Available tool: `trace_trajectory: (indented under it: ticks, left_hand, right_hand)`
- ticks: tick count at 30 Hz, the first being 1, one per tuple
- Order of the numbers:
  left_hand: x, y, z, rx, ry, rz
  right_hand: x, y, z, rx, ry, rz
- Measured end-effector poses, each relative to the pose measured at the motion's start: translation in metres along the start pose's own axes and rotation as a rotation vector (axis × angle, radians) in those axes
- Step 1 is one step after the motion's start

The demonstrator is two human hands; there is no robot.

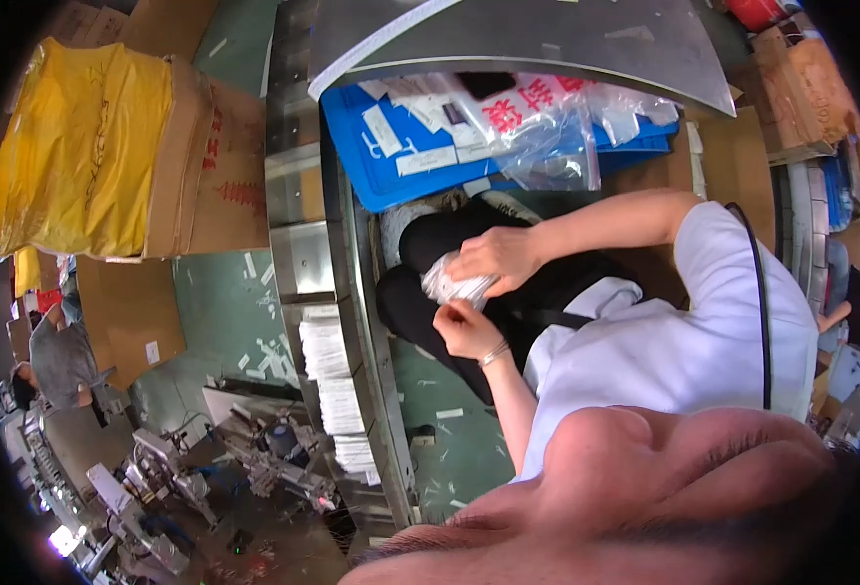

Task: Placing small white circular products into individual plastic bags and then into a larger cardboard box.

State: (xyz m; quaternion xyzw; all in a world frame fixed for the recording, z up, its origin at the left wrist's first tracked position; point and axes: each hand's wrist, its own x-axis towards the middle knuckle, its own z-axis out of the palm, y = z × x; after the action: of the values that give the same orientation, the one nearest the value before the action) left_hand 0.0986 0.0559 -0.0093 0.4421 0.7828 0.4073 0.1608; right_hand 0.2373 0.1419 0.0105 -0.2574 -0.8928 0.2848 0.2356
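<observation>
My right hand reaches in from the upper right and lies over a small clear plastic packet with white contents, gripping its top. My left hand, with a thin bracelet on the wrist, pinches the same packet from below. Both hands hold it over my lap, above black trousers. My white short-sleeved shirt fills the right side, and part of my own face shows along the lower edge.
A blue crate holds clear plastic bags under a curved metal sheet. White packets are stacked along a metal rail. A cardboard box with a yellow bag stands at the left. Machinery and another person are at the lower left.
</observation>
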Motion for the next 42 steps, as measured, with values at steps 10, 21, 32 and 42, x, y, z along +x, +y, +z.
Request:
trace_trajectory:
  ticks: [10,21,32,42]
  left_hand:
    - [0.009,-0.008,-0.007,-0.211,-0.034,-0.057]
    - [0.007,0.008,-0.001,-0.478,-0.191,-0.075]
    - [0.047,0.006,-0.024,0.467,-0.442,0.68]
    - [0.051,-0.025,0.009,0.257,-0.653,0.75]
  right_hand:
    - [0.028,-0.011,0.022,-0.027,-0.034,0.01]
    - [0.014,-0.009,0.053,0.233,0.369,0.245]
    - [0.008,-0.006,0.052,0.225,0.221,0.219]
    - [0.019,-0.041,0.063,0.279,0.386,0.531]
